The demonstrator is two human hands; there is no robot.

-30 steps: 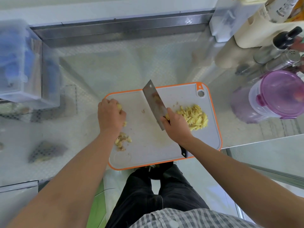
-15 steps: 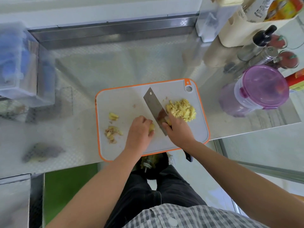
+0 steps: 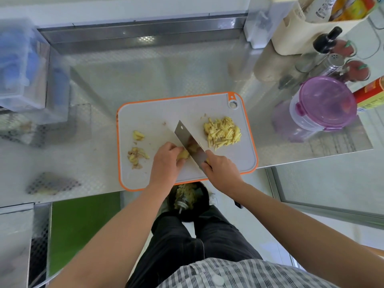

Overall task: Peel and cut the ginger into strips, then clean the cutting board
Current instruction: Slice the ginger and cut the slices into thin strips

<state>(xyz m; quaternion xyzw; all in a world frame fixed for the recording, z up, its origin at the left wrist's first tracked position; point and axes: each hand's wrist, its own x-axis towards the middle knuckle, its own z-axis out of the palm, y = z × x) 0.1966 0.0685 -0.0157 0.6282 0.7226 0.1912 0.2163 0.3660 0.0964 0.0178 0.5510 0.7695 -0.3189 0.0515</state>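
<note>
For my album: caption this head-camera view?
Left hand holds ginger piece; right hand sets cleaver against it on cutting board.

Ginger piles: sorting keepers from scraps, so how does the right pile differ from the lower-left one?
The right pile is larger, of even pale strips; the lower-left pile is smaller, of irregular bits with brown patches. Both lie on the cutting board.

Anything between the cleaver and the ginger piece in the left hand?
Nothing visible. The cleaver, gripped by the right hand, sits right against the ginger piece that the left hand holds on the cutting board. The cut strips lie on the blade's other side.
</note>
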